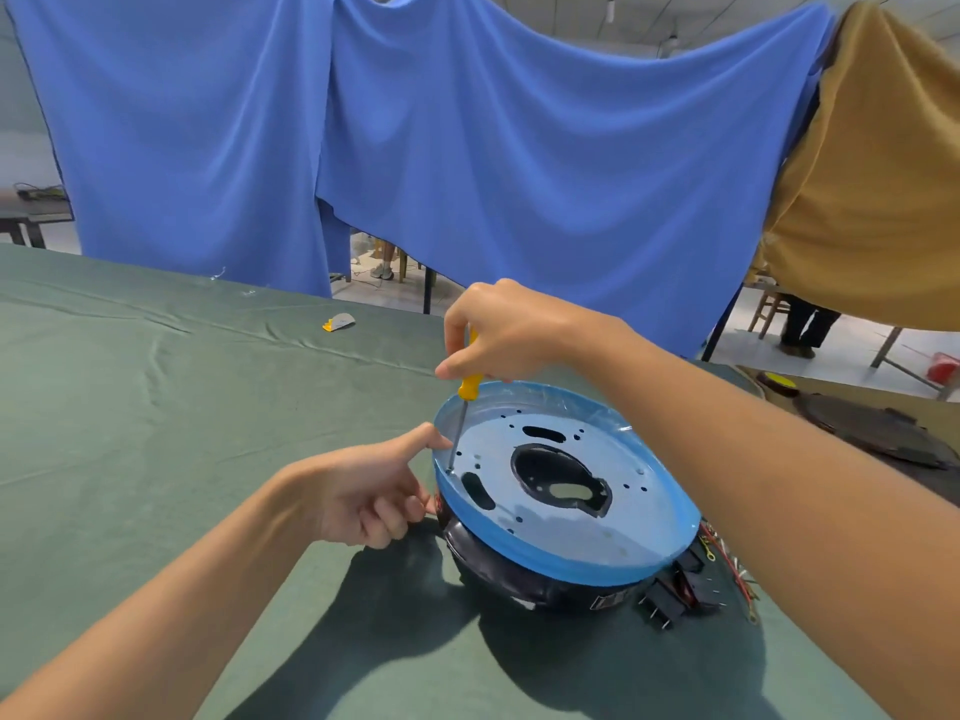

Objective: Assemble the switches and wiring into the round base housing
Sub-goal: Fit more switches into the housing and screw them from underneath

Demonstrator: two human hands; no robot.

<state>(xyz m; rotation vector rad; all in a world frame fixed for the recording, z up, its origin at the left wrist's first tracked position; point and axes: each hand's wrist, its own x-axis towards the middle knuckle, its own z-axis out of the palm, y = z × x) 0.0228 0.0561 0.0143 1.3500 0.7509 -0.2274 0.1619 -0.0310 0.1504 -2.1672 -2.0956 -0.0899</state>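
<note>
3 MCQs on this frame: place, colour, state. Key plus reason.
1. Where is the screwdriver tip? A) small hole near the blue plate's left edge B) big centre opening C) in mid-air
2. Screwdriver handle colour? A) red B) yellow C) black
3. The black switches are: A) screwed in place B) stacked on the plate C) loose on the table beside the housing
Key: 1A, shaft ends in an edge hole; 2B, yellow below the right hand; 3C, they lie beside the housing.
</note>
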